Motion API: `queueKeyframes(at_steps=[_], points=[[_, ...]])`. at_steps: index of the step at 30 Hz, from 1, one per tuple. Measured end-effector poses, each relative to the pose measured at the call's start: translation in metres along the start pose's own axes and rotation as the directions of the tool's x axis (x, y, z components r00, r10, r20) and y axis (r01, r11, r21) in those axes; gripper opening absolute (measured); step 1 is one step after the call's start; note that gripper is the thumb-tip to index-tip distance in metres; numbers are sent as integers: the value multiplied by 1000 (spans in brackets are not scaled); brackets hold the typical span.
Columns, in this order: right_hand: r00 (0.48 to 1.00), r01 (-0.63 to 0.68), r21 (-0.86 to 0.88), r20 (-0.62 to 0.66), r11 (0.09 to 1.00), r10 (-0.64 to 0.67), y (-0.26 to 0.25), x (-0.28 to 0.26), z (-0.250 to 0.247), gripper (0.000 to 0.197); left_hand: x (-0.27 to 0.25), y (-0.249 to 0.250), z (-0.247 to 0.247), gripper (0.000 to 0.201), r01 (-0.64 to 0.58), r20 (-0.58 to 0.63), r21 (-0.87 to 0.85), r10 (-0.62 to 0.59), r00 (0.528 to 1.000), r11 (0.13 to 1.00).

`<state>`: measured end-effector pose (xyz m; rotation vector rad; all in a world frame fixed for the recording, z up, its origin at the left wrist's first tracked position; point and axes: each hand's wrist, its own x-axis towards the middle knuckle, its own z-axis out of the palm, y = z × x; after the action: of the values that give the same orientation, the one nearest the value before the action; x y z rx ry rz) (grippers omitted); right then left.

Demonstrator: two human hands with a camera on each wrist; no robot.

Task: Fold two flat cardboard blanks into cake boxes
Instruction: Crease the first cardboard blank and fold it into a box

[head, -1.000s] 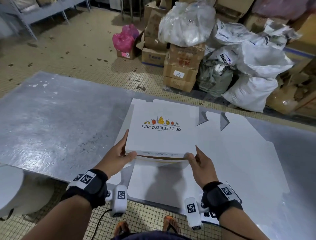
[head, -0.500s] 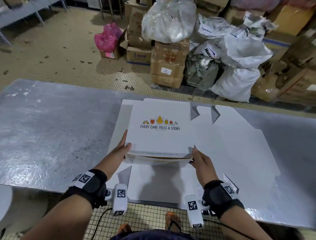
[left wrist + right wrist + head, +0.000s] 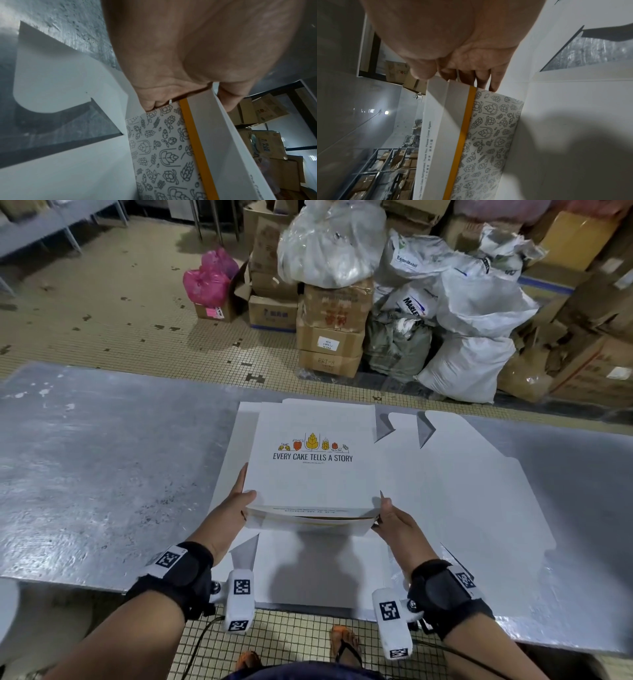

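Note:
A white cake box (image 3: 310, 470) with "EVERY CAKE TELLS A STORY" printed on its lid sits closed over a flat white blank (image 3: 462, 508) on the metal table (image 3: 102, 467). My left hand (image 3: 236, 505) grips the box's near left corner, thumb on the lid, fingers along the side. My right hand (image 3: 394, 518) grips the near right corner, thumb up at the lid edge. The wrist views show the front wall (image 3: 171, 148) (image 3: 489, 135) with a grey leaf pattern and a yellow stripe under the lid flap, and my fingers (image 3: 481, 79) curled against the box end.
Beyond the table's far edge the tiled floor holds stacked cardboard cartons (image 3: 329, 337), white sacks (image 3: 469, 320) and a pink bag (image 3: 209, 278). The flat blank reaches the table's near edge. My sandalled feet (image 3: 346, 645) show below.
The lid has come down onto the box front and the gap at the near edge has narrowed. Both hands keep their corners. The head view has tilted slightly.

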<state>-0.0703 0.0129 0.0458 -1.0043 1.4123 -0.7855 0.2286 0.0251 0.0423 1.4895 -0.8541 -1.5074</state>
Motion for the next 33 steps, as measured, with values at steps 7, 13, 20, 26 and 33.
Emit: queueKeyframes(at_steps=[7,13,20,26,33], points=[[998,62,141,-6,988,-62,-9,2,0,72,3,-11,-8,51,3,-19,-57,-4,1000,998],[996,51,176,57,983,-61,-9,6,-9,105,-2,8,0,39,11,19,-21,-11,1000,1000],[992,121,75,20,990,-123,-14,1,-7,47,-11,13,14,66,-111,-39,135,118,992,985],[956,256,-115,175,960,-234,-16,-7,-10,47,-9,13,11,66,-125,-58,148,135,989,981],[974,169,-26,158,985,-163,-23,-9,-7,52,-11,16,11,53,-162,-47,142,170,984,977]])
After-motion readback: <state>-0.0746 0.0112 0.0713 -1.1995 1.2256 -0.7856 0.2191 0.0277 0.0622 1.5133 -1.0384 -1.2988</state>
